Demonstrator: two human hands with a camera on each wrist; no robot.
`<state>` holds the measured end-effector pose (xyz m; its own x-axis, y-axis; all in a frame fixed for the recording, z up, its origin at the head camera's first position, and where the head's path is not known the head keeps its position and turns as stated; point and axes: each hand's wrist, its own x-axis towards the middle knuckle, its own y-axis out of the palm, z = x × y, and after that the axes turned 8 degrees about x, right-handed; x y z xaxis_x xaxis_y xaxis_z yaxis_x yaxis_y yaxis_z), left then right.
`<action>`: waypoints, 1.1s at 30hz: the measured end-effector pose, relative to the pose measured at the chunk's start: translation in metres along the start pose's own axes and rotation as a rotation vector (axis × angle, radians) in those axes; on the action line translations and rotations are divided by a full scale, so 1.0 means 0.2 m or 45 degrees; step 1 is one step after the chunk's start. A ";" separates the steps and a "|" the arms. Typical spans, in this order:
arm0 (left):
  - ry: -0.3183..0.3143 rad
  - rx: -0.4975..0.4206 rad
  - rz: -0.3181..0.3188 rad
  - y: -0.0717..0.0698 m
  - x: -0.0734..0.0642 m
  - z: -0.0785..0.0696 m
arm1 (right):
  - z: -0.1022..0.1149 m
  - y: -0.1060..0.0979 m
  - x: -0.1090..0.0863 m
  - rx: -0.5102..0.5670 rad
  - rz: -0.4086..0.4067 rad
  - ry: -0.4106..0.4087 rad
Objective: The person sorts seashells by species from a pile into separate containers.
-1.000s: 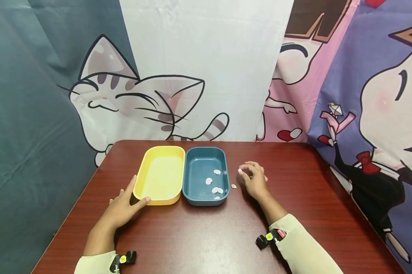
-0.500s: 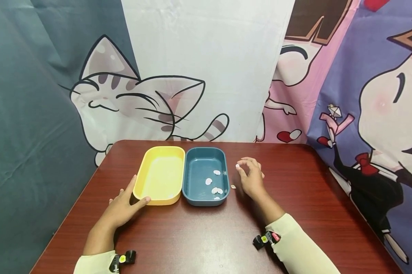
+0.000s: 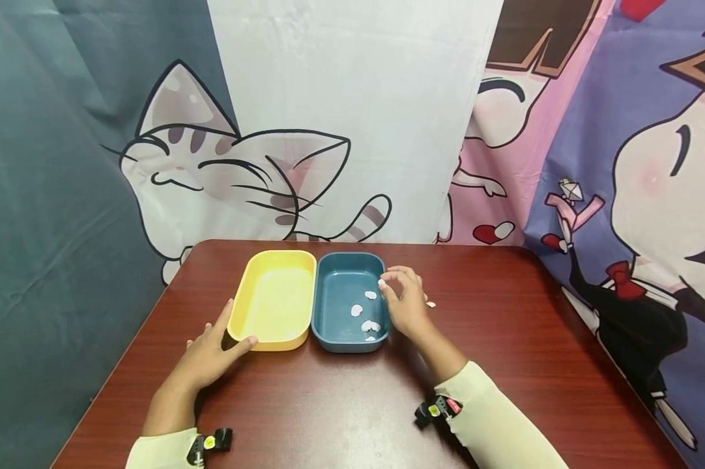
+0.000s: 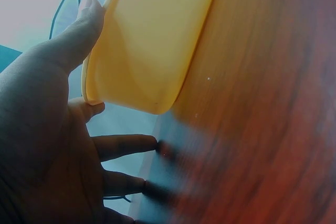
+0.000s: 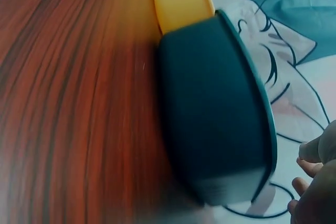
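Observation:
My right hand (image 3: 406, 303) pinches a small white shell-like piece (image 3: 382, 283) between thumb and index finger, at the right rim of the blue tray (image 3: 335, 303). Several white shell-like pieces, one of them a flat piece (image 3: 356, 311), lie inside that tray. At the yellow tray (image 3: 276, 293), my left hand (image 3: 208, 358) spans the near left corner. Its thumb (image 4: 92, 17) rests on the rim in the left wrist view, the index fingertip touches the wall, and the other fingers spread out straight. In the right wrist view only the fingertips (image 5: 310, 153) show, and the held piece is hidden.
Another pale piece (image 3: 431, 304) lies on the reddish-brown table (image 3: 329, 404), just right of my right hand. The two trays stand side by side. Behind the table's far edge hangs a printed cloth (image 3: 352, 117) with cartoon figures.
My right hand has moved left with the pinched piece, up to the blue tray's rim. It now covers the spot of one loose piece and uncovers another at its right. The left hand stays.

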<state>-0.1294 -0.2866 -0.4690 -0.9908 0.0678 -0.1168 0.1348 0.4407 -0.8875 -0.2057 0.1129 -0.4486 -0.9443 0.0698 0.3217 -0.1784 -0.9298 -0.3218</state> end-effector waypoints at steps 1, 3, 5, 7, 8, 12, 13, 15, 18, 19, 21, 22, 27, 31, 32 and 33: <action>-0.001 -0.001 -0.001 0.00 0.00 0.00 | 0.02 0.02 0.00 0.006 0.011 -0.003; -0.001 -0.003 -0.001 0.00 0.00 0.00 | 0.04 0.05 0.00 0.017 0.026 -0.017; 0.000 -0.004 -0.001 0.00 0.00 0.00 | 0.07 0.09 0.00 0.036 0.037 -0.040; 0.002 -0.005 0.000 0.00 0.01 0.00 | 0.10 0.12 -0.01 0.051 0.050 -0.053; 0.003 -0.004 -0.002 0.00 0.01 0.00 | 0.11 0.13 -0.01 0.052 0.059 -0.052; 0.011 -0.003 -0.014 0.01 0.00 0.00 | 0.15 0.19 -0.03 0.069 0.103 -0.048; 0.012 -0.003 -0.016 0.01 0.00 0.00 | 0.16 0.21 -0.03 0.068 0.114 -0.047; 0.013 -0.002 -0.020 0.01 0.00 0.00 | 0.17 0.25 -0.04 0.063 0.137 -0.045; 0.003 -0.004 -0.016 0.02 0.00 0.00 | 0.20 0.32 -0.05 0.055 0.166 -0.029; 0.001 -0.003 -0.013 0.01 0.00 0.00 | 0.21 0.33 -0.06 0.055 0.177 -0.020; -0.003 -0.001 -0.009 0.01 0.00 0.00 | 0.23 0.37 -0.07 0.067 0.196 -0.009; -0.004 -0.002 -0.008 0.01 0.00 0.00 | 0.24 0.39 -0.07 0.074 0.208 -0.001; -0.004 -0.006 -0.011 0.01 0.00 0.00 | 0.27 0.45 -0.07 0.078 0.263 0.038; -0.004 -0.007 -0.016 0.00 0.00 0.00 | 0.28 0.49 -0.08 0.060 0.294 0.063; -0.004 -0.005 -0.018 0.00 0.00 0.00 | 0.28 0.50 -0.09 0.056 0.300 0.058; -0.003 -0.003 -0.018 0.00 0.00 0.00 | 0.28 0.51 -0.09 0.058 0.307 0.053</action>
<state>-0.1290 -0.2869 -0.4685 -0.9927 0.0595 -0.1053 0.1208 0.4437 -0.8880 -0.1920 -0.0037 -0.4376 -0.9687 -0.1423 0.2033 0.0654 -0.9367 -0.3439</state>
